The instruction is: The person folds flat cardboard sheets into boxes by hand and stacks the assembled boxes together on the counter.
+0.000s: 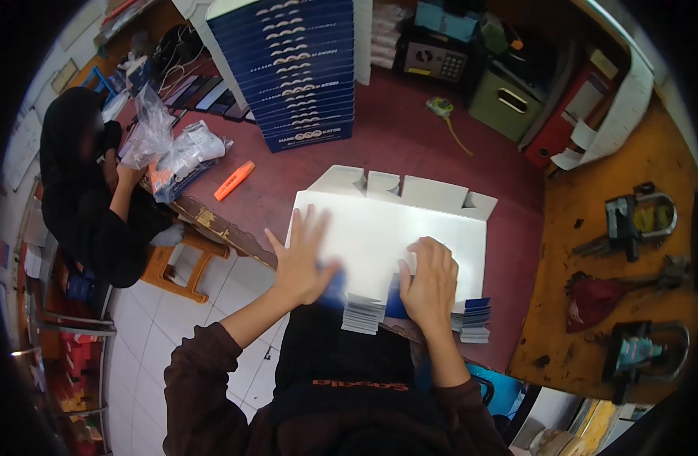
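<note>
A flat cardboard box blank (364,228), white on its upper face with cut flaps along the far edge, lies in front of me. Beneath its near edge, layered flaps with blue faces (363,314) show a stack of more blanks. My left hand (303,262) is over the blank's left side, fingers spread and slightly blurred. On the right part, my right hand (432,283) rests with its fingers bent and the thumb held apart, gripping nothing. Behind the blank stands a tall stack of blue printed boxes (295,83).
An orange highlighter (234,181) and plastic-wrapped items (183,152) lie left, near a seated person (79,175). A tape measure (440,106), green box (504,102), red binder (569,110) and safe (434,61) stand behind. Padlocks (644,349) hang on the wooden panel at right.
</note>
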Available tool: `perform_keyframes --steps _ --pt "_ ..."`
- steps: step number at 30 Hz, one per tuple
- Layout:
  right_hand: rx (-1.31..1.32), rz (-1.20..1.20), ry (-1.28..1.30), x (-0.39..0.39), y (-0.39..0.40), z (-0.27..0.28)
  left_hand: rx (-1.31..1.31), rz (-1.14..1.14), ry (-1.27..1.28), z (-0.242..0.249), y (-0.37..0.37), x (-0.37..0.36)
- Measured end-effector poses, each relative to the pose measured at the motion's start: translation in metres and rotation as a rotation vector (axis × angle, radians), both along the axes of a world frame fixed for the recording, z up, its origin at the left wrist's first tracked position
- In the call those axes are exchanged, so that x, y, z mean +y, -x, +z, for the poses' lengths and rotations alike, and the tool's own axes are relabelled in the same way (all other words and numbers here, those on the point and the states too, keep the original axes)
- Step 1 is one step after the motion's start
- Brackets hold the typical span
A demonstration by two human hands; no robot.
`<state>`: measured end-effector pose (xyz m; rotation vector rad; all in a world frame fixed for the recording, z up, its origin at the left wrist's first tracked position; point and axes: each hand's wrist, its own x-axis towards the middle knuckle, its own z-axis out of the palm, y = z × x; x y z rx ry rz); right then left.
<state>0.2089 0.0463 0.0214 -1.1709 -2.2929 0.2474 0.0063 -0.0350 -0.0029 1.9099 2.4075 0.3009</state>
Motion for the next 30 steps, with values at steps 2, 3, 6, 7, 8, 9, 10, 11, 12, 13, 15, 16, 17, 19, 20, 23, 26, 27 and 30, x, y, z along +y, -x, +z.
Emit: perform_keyframes --steps 2,3,6,7,8,9,10,11,12,13,15,16,17,19,20,23,26,27,30 --pt "-0.009 0.029 -0.036 -0.003 -0.003 0.004 0.158 0.025 0.005 0.002 -0.004 0.0" --pt "-0.017 0.038 -0.069 -0.006 -0.006 0.003 0.211 0.028 -0.001 0.001 -0.006 -0.001" --pt "-0.024 0.037 -0.175 -0.016 -0.011 0.0 0.315 -0.004 -0.024 -0.005 -0.009 -0.002" --pt "-0.039 0.038 -0.165 -0.02 -0.013 0.001 0.362 -0.042 -0.06 -0.008 -0.007 -0.001" --pt "-0.033 0.026 -0.186 -0.027 -0.016 0.005 0.369 -0.05 -0.082 -0.016 -0.001 0.001" --pt "0.005 0.023 -0.173 -0.036 -0.019 0.011 0.373 -0.116 -0.079 -0.026 0.007 0.004" --pt "0.043 0.021 -0.161 -0.045 -0.023 0.018 0.379 -0.181 -0.078 -0.021 0.008 0.006" --pt "0.114 0.119 -0.081 -0.055 -0.033 0.029 0.389 -0.191 -0.101 -0.017 0.005 0.007" --pt "0.118 0.103 -0.105 -0.064 -0.045 0.041 0.392 -0.168 -0.013 -0.002 -0.002 0.004" --pt "0.2 0.181 -0.106 -0.072 -0.057 0.052 0.394 -0.145 0.075 0.017 -0.009 0.001" --pt "0.319 0.215 -0.092 -0.076 -0.086 0.061 0.224 -0.277 0.142 0.058 -0.041 -0.004" --pt "0.367 0.153 -0.064 -0.075 -0.1 0.068 0.045 -0.398 0.236 0.074 -0.06 -0.007" --pt "0.377 0.083 -0.074 -0.069 -0.113 0.07 -0.029 -0.561 0.136 0.082 -0.078 -0.011" --pt "0.389 0.001 -0.099 -0.055 -0.13 0.064 -0.041 -0.746 -0.033 0.077 -0.113 -0.017" --pt "0.413 -0.017 -0.08 -0.047 -0.135 0.059 0.021 -0.763 -0.105 0.067 -0.126 -0.016" --pt "0.396 -0.032 -0.069 -0.037 -0.147 0.058 -0.135 -0.708 -0.215 0.052 -0.121 -0.007" --pt "0.339 0.002 0.084 -0.029 -0.152 0.074 -0.301 -0.663 -0.436 0.098 -0.093 -0.02" --pt "0.327 0.064 -0.01 -0.026 -0.146 0.081 -0.315 -0.663 -0.462 0.119 -0.08 -0.027" --pt "0.4 0.231 -0.26 -0.024 -0.113 0.126 -0.57 -0.725 -0.438 0.175 -0.039 -0.042"
